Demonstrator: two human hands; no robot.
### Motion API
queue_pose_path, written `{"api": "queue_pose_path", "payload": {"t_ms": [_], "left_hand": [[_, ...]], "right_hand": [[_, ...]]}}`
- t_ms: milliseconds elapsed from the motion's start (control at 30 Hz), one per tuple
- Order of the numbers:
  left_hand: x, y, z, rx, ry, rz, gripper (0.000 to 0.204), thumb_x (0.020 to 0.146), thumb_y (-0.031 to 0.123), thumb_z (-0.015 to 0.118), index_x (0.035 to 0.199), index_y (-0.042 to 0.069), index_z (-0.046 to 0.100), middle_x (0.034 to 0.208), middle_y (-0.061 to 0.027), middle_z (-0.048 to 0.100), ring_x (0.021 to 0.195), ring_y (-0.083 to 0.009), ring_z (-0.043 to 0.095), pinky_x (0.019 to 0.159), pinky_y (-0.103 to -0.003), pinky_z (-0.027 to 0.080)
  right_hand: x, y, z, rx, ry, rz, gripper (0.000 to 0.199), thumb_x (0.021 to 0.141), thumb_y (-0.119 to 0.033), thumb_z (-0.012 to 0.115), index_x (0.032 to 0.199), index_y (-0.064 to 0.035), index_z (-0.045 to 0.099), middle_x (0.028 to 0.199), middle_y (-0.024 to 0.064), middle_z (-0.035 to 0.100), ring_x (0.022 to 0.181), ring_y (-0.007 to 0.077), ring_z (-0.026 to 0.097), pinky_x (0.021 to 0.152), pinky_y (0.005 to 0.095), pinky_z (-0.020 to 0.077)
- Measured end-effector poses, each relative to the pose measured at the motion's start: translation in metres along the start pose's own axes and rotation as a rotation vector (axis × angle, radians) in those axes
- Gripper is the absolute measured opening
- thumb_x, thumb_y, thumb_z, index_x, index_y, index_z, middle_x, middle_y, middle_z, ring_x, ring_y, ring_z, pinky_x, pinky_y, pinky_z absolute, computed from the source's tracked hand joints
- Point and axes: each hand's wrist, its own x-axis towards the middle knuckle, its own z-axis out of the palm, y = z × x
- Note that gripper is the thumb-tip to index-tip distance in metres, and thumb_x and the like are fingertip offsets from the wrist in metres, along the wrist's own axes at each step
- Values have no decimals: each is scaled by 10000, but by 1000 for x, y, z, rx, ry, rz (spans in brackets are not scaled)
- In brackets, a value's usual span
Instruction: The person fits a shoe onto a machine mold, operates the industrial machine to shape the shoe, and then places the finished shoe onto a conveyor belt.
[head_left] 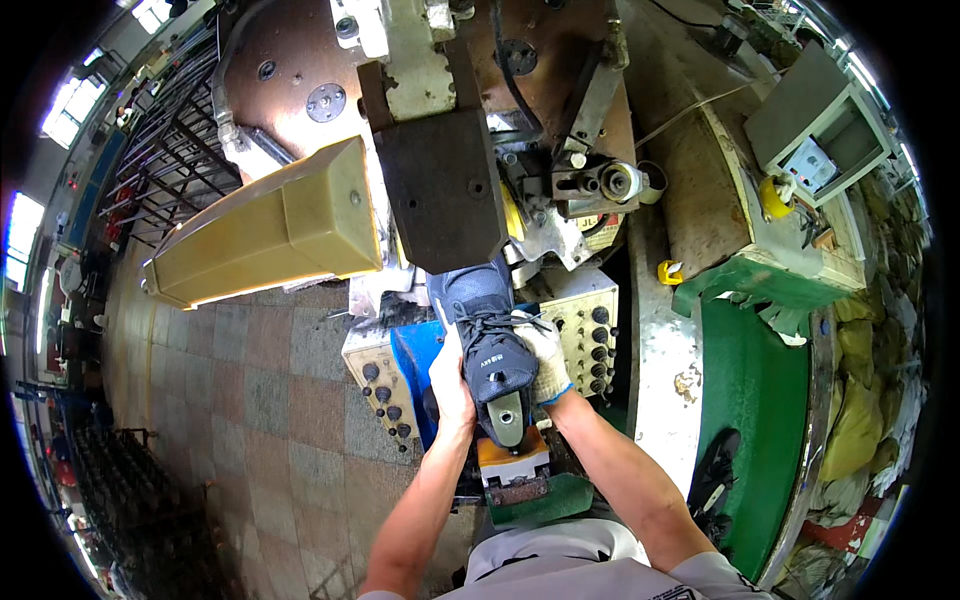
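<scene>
A dark blue-grey laced shoe [490,335] sits in the machine, toe away from me under a dark metal block [440,195]. A greenish shoe last [508,420] pokes out of its ankle opening. Bare, my left hand [450,385] is closed along the shoe's left side. My right hand [542,355], in a whitish knitted glove with a blue cuff, grips the right side near the laces. Below the heel stands an orange pad [512,462] on a metal holder. Some fingertips of both hands are hidden behind the shoe.
Control panels with black knobs flank the shoe, one on the left [380,390] and one on the right [585,340]. A yellow machine cover [270,225] juts out left. Rightward are a green conveyor bed [745,370], a dark shoe [715,470] and a grey metal box [815,120].
</scene>
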Motion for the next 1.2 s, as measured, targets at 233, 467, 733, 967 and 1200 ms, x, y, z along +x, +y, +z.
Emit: {"api": "queue_pose_path", "payload": {"t_ms": [233,467,733,967,1200], "left_hand": [[-6,3,0,-15,-16,-25,455,1095,304,401,1308,-40,609,1242,-87,651,1114,-162,586,1012,-309,439],[-72,-17,-61,353,355,34,425,992,214,669,1285,-85,602,1153,-119,695,1010,-179,656,924,-326,518],[-159,-215,-162,767,466,-413,795,775,329,792,1382,-93,502,1123,-349,666,1080,-482,652,936,-475,515],[-140,-154,-124,989,386,-114,537,677,181,782,1104,-115,647,882,-319,705,872,-465,704,799,-488,558],[-191,-7,-135,773,263,-378,578,624,157,900,1096,-106,696,951,-168,754,818,-219,713,765,-346,567]], "right_hand": [[-3,8,-12,-126,25,-14,297,923,-170,628,1137,27,688,1032,35,702,928,120,627,853,265,508],[-62,-45,-46,-87,108,25,554,973,-286,607,1406,48,519,1239,180,672,1065,257,692,816,377,591],[-160,-42,-129,-92,357,69,683,968,-401,636,1430,69,454,1266,218,645,1044,330,689,766,441,604],[-163,-44,-127,-122,300,108,723,948,-377,685,1446,90,448,1253,213,655,1069,317,697,838,440,595],[-159,-64,-125,-51,174,114,718,947,-339,702,1440,110,436,1278,227,641,1094,333,692,861,440,596]]}}
